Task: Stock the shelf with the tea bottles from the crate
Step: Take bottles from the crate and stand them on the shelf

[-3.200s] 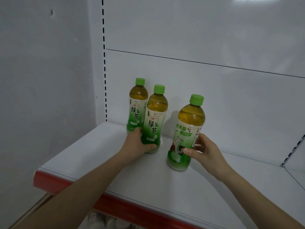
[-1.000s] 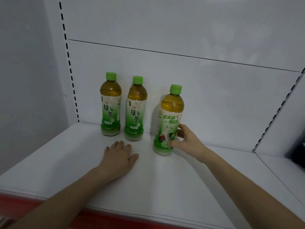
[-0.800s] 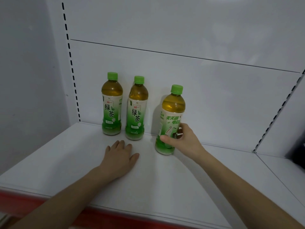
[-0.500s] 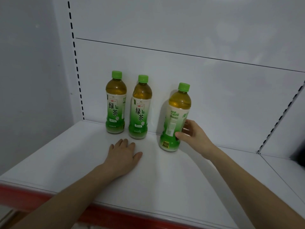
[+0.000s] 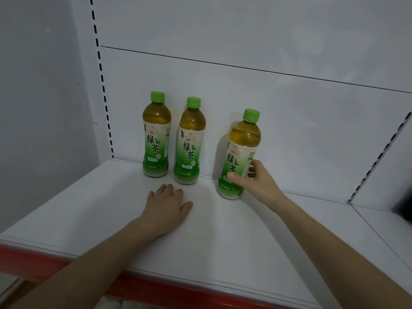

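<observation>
Plain grey wall [image 5: 40,97] on the left, bare; white back panel [image 5: 245,36] with a horizontal seam running across; slotted upright [image 5: 101,72] at the left corner, dark slots in a vertical row; second slotted upright [image 5: 379,157] on the right, slanted in this wide-angle view; dark blurred object [image 5: 404,204] at the right edge, cannot tell what.
</observation>
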Available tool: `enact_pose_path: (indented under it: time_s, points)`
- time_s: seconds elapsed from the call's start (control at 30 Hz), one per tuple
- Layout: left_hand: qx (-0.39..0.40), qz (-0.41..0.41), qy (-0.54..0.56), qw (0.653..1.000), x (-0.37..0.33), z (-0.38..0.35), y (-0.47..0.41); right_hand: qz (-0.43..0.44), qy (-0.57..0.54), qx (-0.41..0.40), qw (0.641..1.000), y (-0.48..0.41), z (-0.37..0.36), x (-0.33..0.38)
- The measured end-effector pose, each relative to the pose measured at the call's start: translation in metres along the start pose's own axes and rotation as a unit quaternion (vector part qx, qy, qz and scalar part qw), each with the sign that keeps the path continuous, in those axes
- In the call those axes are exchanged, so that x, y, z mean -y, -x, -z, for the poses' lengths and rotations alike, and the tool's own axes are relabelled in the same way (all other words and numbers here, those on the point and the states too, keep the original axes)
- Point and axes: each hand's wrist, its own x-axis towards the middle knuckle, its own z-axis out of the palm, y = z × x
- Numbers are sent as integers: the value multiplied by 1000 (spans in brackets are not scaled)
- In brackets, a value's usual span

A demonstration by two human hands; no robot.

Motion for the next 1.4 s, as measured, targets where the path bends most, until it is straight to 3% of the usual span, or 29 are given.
enact_pose_path:
  time_s: [0.1, 0.37, 1.4]
  points:
    - [5, 0, 1, 1000, 0, 0, 0, 14, 109, -44, 993, -7, -11, 1]
    - [-1, -1, -3, 1000, 1, -2, -1, 26, -16, -64, 998, -10, -20, 2]
    - [1, -6, -2, 1000, 0, 0, 0, 29, -27, -44, 998, -15, -41, 15]
